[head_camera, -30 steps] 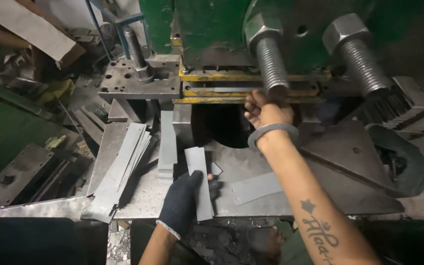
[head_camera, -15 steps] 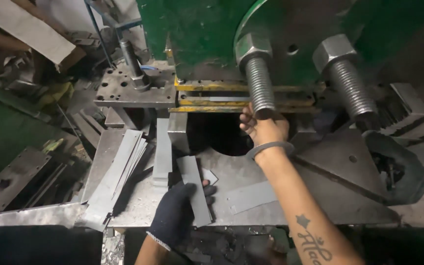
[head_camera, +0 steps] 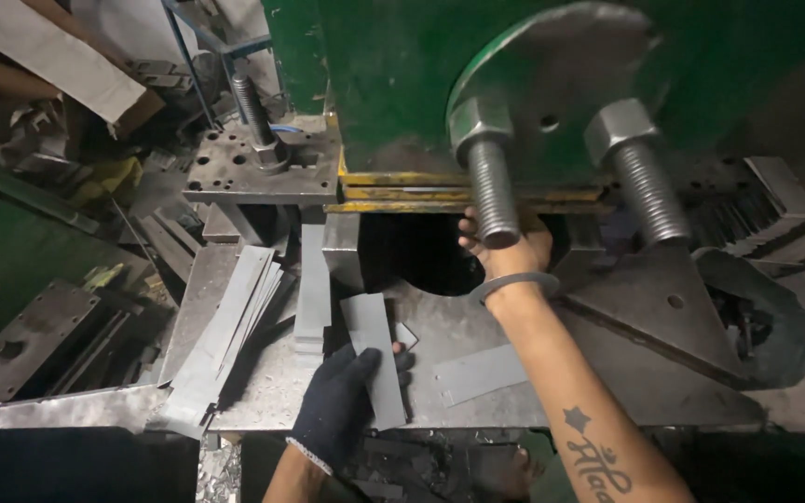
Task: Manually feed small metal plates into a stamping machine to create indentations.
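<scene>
Since a second ago nothing has shifted but the view: right hand (head_camera: 503,244) reaches, grip unclear, into the green press (head_camera: 402,84), while gloved left hand (head_camera: 342,405) grips a steel strip (head_camera: 375,359) below it, probably the next piece to feed.

A flat grey metal strip (head_camera: 375,359) is lying lengthwise on the steel press table (head_camera: 458,326), just below the frame's centre, slightly tilted, its near end sitting under the fingers of the gloved left hand (head_camera: 342,401). A second, shorter grey strip (head_camera: 480,373) is lying flat to its right, angled toward the lower centre
</scene>
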